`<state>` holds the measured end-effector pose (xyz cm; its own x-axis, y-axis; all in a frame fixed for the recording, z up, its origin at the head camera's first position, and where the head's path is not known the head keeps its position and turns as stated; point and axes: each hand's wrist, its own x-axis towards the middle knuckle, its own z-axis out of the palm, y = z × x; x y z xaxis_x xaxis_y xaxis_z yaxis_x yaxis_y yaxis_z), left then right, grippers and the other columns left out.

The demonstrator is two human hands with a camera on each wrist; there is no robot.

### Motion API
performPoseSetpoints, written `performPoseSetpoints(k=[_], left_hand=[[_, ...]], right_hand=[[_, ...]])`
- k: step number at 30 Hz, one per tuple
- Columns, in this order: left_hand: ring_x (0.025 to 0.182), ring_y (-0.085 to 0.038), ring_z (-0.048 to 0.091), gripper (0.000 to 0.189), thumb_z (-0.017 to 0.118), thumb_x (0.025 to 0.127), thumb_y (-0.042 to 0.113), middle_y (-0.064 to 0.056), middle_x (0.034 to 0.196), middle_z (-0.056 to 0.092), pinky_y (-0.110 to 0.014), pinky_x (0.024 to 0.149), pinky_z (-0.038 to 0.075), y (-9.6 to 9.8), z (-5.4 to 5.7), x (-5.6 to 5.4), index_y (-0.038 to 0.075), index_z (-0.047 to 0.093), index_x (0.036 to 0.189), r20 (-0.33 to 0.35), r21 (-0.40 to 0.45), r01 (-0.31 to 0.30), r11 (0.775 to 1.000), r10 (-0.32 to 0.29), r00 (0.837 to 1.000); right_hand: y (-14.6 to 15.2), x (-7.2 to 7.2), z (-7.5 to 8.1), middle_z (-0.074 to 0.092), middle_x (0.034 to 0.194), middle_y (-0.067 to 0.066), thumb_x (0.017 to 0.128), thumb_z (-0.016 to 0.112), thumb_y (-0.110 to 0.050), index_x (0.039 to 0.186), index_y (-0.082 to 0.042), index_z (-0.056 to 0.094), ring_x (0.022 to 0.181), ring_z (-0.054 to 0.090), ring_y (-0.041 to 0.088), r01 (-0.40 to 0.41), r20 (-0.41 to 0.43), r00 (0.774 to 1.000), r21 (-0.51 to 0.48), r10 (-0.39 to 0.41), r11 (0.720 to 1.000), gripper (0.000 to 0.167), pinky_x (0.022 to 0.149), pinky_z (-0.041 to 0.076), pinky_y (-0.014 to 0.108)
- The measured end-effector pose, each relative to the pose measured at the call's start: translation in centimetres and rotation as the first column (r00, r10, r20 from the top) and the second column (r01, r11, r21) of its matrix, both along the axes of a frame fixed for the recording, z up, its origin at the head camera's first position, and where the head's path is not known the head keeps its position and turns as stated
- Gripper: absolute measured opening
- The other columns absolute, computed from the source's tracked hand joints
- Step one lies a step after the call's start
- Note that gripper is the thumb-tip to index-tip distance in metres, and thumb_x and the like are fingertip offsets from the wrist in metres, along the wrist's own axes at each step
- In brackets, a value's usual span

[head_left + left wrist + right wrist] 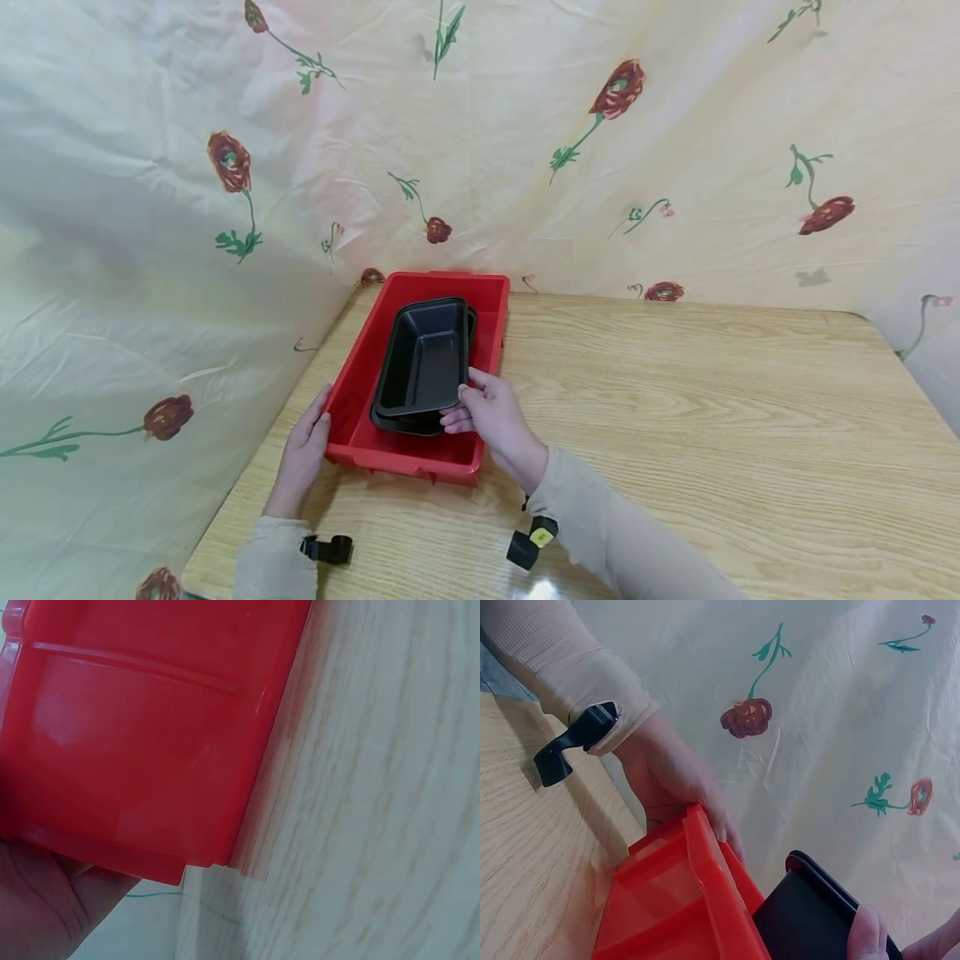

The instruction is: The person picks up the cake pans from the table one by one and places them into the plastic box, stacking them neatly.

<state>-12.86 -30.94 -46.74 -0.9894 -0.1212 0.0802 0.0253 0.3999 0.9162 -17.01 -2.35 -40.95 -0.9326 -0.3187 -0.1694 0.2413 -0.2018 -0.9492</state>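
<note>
My right hand (498, 421) pinches the near right corner of a black loaf pan (435, 358), thumb on its rim. That pan sits tilted over a second dark pan (408, 426), which shows only along its edges and lies inside a red plastic tray (352, 400). At the tray's near left corner, my left hand (306, 450) grips the rim, its thumb on the near side. The left wrist view shows the tray's outer wall (142, 750) with the palm beneath its edge. In the right wrist view, thumb and fingers hold the loaf pan's rim (825, 881).
The tray stands on a wooden table (690, 417) near its left edge. A flower-printed cloth (480, 150) hangs behind and along the left side. Black camera mounts (327, 549) are strapped to both wrists, over beige sleeves.
</note>
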Motion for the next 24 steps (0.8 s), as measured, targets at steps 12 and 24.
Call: performPoseSetpoints(k=[12,24], left_hand=[[0.140,-0.037,0.029,0.049,0.033,0.106,0.013,-0.019,0.158,0.024,-0.004,0.092,0.030,-0.14,-0.04,0.00,0.006,0.025,0.155,0.002,-0.015,0.011,1.000,-0.011,1.000],[0.136,-0.035,0.035,0.049,0.033,0.107,0.017,-0.015,0.156,0.030,-0.019,0.097,0.038,-0.14,-0.28,-0.06,0.010,0.027,0.155,0.028,-0.021,-0.022,1.000,0.023,0.999]], right_hand=[[-0.32,0.12,0.14,0.063,0.110,0.033,0.101,0.049,-0.007,0.147,0.000,0.039,0.067,0.068,0.016,-0.013,0.010,1.000,0.003,0.013,1.000,0.047,0.073,0.058,0.033],[-0.47,0.36,0.03,0.066,0.107,0.029,0.101,0.052,-0.011,0.149,-0.001,0.035,0.064,0.068,0.015,-0.050,0.027,0.998,0.015,0.049,0.999,0.052,0.071,0.058,0.033]])
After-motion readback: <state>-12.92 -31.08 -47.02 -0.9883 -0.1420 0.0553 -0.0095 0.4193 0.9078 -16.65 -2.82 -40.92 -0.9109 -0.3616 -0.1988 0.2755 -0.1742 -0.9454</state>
